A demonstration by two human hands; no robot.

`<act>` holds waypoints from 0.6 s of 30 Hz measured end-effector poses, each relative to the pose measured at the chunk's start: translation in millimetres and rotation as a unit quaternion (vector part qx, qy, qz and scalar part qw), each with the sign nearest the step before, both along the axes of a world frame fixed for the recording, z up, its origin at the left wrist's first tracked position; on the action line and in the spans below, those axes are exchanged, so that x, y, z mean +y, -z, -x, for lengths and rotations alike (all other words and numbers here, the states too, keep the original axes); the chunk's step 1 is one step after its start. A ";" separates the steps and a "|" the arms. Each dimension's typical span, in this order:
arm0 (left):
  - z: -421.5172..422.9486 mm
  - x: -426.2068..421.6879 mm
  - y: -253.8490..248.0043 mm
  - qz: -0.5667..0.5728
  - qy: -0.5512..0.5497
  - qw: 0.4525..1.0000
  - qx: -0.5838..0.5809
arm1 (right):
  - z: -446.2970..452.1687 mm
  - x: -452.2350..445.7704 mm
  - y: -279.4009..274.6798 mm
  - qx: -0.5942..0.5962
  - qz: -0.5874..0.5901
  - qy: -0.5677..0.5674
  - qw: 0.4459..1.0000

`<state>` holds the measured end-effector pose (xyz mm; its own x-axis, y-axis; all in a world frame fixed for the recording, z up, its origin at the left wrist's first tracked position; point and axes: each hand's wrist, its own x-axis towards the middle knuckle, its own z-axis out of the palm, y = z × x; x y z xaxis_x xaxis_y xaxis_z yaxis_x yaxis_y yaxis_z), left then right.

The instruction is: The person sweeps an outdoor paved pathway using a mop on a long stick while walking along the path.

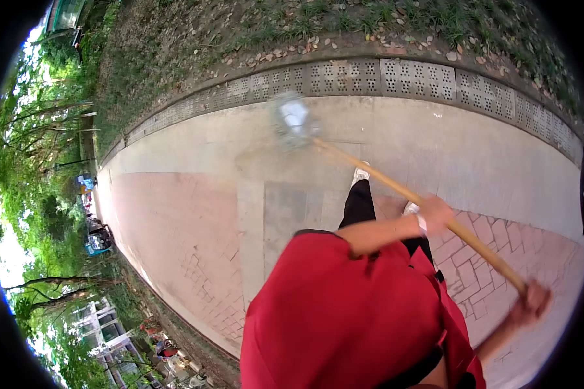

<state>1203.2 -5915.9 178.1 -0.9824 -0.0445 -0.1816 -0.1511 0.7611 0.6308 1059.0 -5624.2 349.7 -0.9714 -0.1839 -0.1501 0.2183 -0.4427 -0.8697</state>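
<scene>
A long wooden handle (376, 175) runs slantwise across the view. At its far end is a greyish head with a bright white patch (294, 113), smeared by motion; I cannot tell whether it is a broom, mop or shovel. My left hand (435, 216), with a pale band at the wrist, is closed round the handle partway along. My right hand (533, 302) grips the handle near its upper end. The tool's head is over the pale paving, close to the kerb. My red top hides part of the ground.
A kerb of perforated blocks (344, 76) borders soil with grass and fallen leaves (272, 39). My shoes (362, 172) stand on the paved path (175, 194), which has pinkish brick-pattern sections. Far along it are parked vehicles (98, 240), trees and a building.
</scene>
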 end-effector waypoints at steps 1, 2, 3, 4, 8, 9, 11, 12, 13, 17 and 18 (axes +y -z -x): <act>20.5 18.7 -18.6 -0.038 0.053 0.997 0.041 | 7.0 55.3 -22.3 0.064 0.017 -0.064 0.996; 36.2 56.8 -6.0 -0.048 0.055 0.992 0.101 | 0.6 76.9 -47.4 0.092 0.067 -0.109 0.987; 47.3 65.7 -22.9 -0.082 0.088 0.988 0.092 | -5.7 98.5 -72.4 0.115 0.118 -0.158 0.974; 59.0 68.4 -40.3 -0.116 0.121 0.982 0.083 | -12.0 119.5 -97.5 0.134 0.167 -0.208 0.954; 55.1 41.3 -8.2 -0.131 0.074 0.988 0.044 | -66.5 -17.9 -100.3 0.114 -0.032 0.029 0.992; 41.3 20.9 22.9 -0.125 0.053 0.990 0.032 | -76.1 -71.5 -80.3 0.080 -0.102 0.124 0.984; 8.0 -43.9 49.1 -0.092 0.047 0.995 0.006 | -94.9 -160.0 -47.9 0.014 -0.064 0.085 0.994; -9.6 -71.4 59.1 -0.085 -0.004 0.995 0.043 | -105.0 -198.3 -33.1 -0.005 -0.075 0.172 0.982; -22.9 -98.2 71.9 -0.066 -0.014 0.998 -0.004 | -106.5 -209.0 -16.1 0.032 0.051 -0.073 0.996; -79.0 -193.5 83.3 -0.131 -0.105 0.977 0.133 | -153.8 -318.7 0.3 0.146 0.033 -0.184 0.972; -85.0 -207.6 78.5 -0.135 -0.106 0.978 0.120 | -155.5 -335.4 -4.3 0.179 0.033 -0.241 0.953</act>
